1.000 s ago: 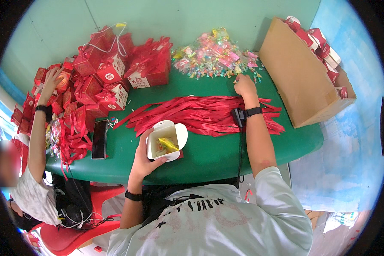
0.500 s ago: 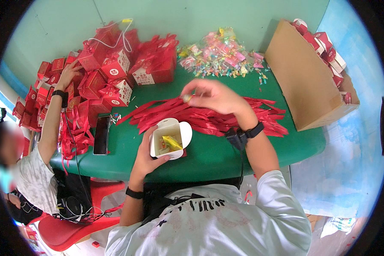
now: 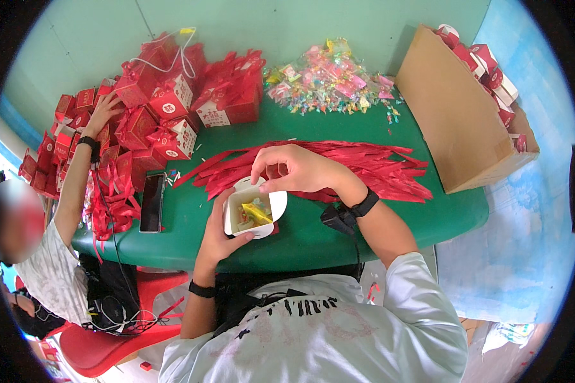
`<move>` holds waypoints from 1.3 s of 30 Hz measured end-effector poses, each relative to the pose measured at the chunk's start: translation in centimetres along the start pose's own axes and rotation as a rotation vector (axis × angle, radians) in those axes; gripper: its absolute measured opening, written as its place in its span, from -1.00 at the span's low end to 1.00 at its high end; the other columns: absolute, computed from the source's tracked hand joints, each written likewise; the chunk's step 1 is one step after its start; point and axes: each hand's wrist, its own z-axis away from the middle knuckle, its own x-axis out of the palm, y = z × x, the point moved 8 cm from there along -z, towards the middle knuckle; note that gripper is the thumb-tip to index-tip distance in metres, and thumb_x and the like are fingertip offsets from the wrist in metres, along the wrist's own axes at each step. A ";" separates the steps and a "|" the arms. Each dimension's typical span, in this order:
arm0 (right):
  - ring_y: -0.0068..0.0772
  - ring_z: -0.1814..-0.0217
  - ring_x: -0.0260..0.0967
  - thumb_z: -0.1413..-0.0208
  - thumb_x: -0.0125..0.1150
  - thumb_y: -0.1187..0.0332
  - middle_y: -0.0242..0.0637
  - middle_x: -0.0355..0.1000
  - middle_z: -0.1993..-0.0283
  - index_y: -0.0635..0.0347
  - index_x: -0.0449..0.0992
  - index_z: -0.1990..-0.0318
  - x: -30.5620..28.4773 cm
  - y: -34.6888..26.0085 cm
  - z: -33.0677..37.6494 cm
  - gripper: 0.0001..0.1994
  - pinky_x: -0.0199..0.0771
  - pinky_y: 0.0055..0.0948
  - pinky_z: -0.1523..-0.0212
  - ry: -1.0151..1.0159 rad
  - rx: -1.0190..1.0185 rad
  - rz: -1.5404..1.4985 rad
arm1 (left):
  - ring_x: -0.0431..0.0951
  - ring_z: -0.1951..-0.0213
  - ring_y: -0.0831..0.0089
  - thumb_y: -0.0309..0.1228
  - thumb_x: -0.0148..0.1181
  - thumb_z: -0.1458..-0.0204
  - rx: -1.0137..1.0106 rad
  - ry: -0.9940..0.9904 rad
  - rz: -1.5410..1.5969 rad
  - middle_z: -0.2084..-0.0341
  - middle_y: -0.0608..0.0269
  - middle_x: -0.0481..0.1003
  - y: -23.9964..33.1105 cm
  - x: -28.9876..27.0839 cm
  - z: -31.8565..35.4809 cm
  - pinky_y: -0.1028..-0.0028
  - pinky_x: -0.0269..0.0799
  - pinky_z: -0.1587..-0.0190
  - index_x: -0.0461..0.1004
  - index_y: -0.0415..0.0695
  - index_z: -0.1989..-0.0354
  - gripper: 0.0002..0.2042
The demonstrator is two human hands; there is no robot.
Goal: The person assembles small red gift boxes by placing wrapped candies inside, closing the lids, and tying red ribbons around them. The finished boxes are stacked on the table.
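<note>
My left hand [image 3: 220,231] grips a small open candy box [image 3: 278,203], white inside, with its flaps spread. In the box lie a yellow-wrapped candy [image 3: 257,213] and some smaller pale wrapped sweets. Over the box's far edge hovers my right hand [image 3: 295,168], palm down, thumb and forefinger apart, with no candy visible between them. Under and beyond that hand a bundle of red ribbons [image 3: 377,167] lies across the green table [image 3: 338,237]. Farther back is a heap of mixed wrapped candies [image 3: 329,80].
Red gift boxes [image 3: 134,127] are piled at the left, where a co-worker's hand [image 3: 102,115] reaches in. A phone [image 3: 152,203] lies beside loose red ribbons [image 3: 112,207]. At the right stands a cardboard carton [image 3: 457,121] filled with red and white boxes.
My right hand has moved down and left from above the ribbons to the box. The small candy in its fingers no longer shows there. My left hand keeps its place.
</note>
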 end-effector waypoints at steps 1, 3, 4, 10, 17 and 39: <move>-0.46 0.12 0.52 -0.23 0.38 0.29 -0.30 0.59 0.14 0.21 0.66 0.09 -0.1 0.1 -0.1 -0.79 0.54 -0.39 0.04 0.019 -0.014 0.008 | 0.48 -0.29 0.09 -0.34 0.62 0.17 -0.001 -0.001 -0.005 -0.28 -0.11 0.41 -0.2 -0.1 0.1 0.18 0.36 -0.35 0.11 -0.21 -0.50 0.02; -0.48 0.13 0.50 -0.25 0.37 0.30 -0.34 0.57 0.13 0.19 0.65 0.08 -0.6 0.7 -0.2 -0.81 0.53 -0.40 0.07 0.059 -0.037 0.029 | 0.45 -0.31 0.09 -0.30 0.63 0.18 0.009 0.001 -0.001 -0.28 -0.11 0.40 -0.1 -0.1 0.1 0.17 0.32 -0.37 0.10 -0.22 -0.51 0.05; -0.51 0.14 0.48 -0.26 0.36 0.30 -0.39 0.56 0.11 0.16 0.65 0.08 -1.1 1.5 -0.1 -0.82 0.52 -0.42 0.10 0.080 -0.047 0.040 | 0.43 -0.33 0.08 -0.25 0.63 0.18 0.020 0.004 0.008 -0.29 -0.10 0.40 0.2 -0.1 0.1 0.17 0.29 -0.39 0.09 -0.23 -0.51 0.07; -0.46 -0.04 0.44 -0.14 0.40 0.43 -0.32 0.52 0.01 0.19 0.47 -0.21 -1.5 5.9 0.9 -0.54 0.47 -0.41 -0.09 -0.185 0.206 -0.061 | 0.36 -0.34 0.14 0.27 0.20 -0.13 0.092 0.226 0.042 -0.26 0.00 0.37 0.5 -1.7 0.2 0.21 0.17 -0.43 0.10 -0.26 -0.49 -0.03; -0.38 -0.05 0.53 -0.08 0.58 0.21 -0.26 0.59 -0.01 0.25 0.43 -0.24 1.5 5.2 0.1 -0.37 0.55 -0.31 -0.13 -0.239 0.249 -0.055 | 0.40 -0.01 0.38 0.34 -0.05 -0.28 0.013 0.372 0.053 0.00 0.18 0.41 -1.7 -3.5 1.4 0.30 0.31 -0.16 0.16 -0.24 -0.42 -0.14; -0.22 -0.25 0.48 0.05 0.64 0.19 -0.06 0.53 -0.21 0.28 0.39 -0.28 4.8 6.4 -1.3 -0.24 0.47 -0.23 -0.29 -0.131 0.092 -0.117 | 0.43 -0.21 -0.07 0.31 0.08 -0.10 0.304 0.199 -0.391 -0.16 -0.05 0.51 3.2 -1.8 1.3 0.01 0.27 -0.29 0.60 -0.17 0.01 -0.30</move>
